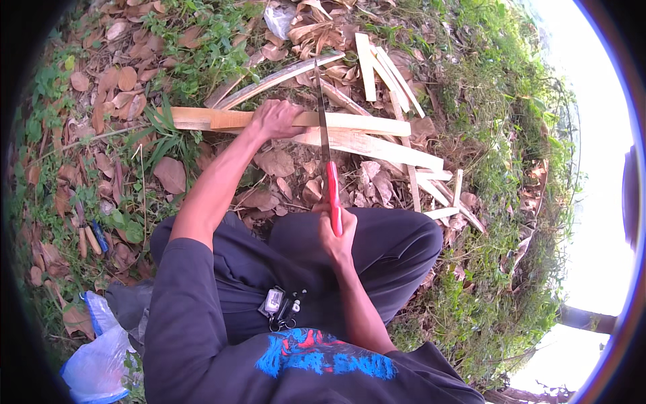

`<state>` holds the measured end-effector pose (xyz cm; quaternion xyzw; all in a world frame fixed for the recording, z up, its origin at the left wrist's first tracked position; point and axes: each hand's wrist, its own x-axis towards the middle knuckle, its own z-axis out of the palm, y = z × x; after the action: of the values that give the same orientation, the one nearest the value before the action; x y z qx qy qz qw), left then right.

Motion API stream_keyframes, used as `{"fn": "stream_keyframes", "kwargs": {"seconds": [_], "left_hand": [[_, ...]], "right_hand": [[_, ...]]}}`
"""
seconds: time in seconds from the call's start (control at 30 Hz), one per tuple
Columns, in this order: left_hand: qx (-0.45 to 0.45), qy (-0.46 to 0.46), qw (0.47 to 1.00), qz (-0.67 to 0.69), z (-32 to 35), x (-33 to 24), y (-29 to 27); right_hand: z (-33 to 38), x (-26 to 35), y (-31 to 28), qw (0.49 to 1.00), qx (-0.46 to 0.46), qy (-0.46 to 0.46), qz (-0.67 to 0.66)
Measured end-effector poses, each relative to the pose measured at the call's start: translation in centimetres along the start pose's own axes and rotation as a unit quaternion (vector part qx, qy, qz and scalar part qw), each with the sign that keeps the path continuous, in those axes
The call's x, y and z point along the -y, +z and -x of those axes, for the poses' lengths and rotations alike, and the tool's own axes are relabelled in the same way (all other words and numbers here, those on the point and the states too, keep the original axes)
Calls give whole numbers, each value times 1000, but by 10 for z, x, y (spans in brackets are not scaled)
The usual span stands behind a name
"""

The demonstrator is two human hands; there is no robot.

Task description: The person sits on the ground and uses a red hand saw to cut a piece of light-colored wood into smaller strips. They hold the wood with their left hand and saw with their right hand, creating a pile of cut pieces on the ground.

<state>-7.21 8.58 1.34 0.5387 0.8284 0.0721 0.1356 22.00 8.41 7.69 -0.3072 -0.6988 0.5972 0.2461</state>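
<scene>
Ground (202, 40): dry leaves, grass, scattered wood strips (383, 67).
Plank (363, 123): lies flat across the leaves, ahead of the knees.
Saw (326, 145): blade upright, crossing the plank; red handle.
Left hand (274, 119): fingers closed over the plank, pressing it down.
Right hand (336, 236): fingers wrapped around the saw handle.

Left hand (274, 118) pinning bamboo strip (363, 123), right hand (336, 236) holding red-handled saw (328, 158)
</scene>
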Motion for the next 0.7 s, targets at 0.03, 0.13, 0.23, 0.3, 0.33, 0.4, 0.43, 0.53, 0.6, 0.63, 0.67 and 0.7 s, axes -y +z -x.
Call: {"fn": "stream_keyframes", "kwargs": {"seconds": [0.03, 0.13, 0.23, 0.3, 0.33, 0.4, 0.43, 0.53, 0.6, 0.63, 0.67, 0.7], "left_hand": [[-3, 8, 1000, 15, -1, -4, -2], [-79, 51, 995, 34, -7, -8, 0], [-65, 45, 996, 28, 2, -5, -2], [-50, 30, 998, 12, 6, -4, -5], [-54, 29, 998, 15, 3, -4, -4], [-51, 35, 998, 20, 1, -12, -6], [-63, 49, 996, 26, -1, -12, -4], [-88, 55, 994, 46, -4, 0, 7], [-47, 15, 999, 8, -3, 2, 4], [-76, 18, 997, -13, 0, 2, 7], [-59, 13, 998, -7, -2, -4, 1], [-38, 10, 999, -2, -2, -12, -5]], "right_hand": [[-12, 1, -1, 1000, -2, 11, -9], [-72, 16, 2, 995, 24, 90, -29], [-20, -3, 5, 998, -11, 62, -7], [9, -6, -9, 999, 23, 35, 15], [9, -10, -14, 999, 39, 12, 28], [-30, 9, -9, 996, 0, 87, 8], [-51, 17, -3, 995, -8, 96, -30], [-46, 23, 3, 994, 12, 99, -42], [4, 9, -7, 994, 0, 105, -35], [14, 6, -9, 997, 4, 78, -26], [17, 4, -13, 998, 3, 53, -14], [5, 8, -14, 999, 13, 48, 18]]}}
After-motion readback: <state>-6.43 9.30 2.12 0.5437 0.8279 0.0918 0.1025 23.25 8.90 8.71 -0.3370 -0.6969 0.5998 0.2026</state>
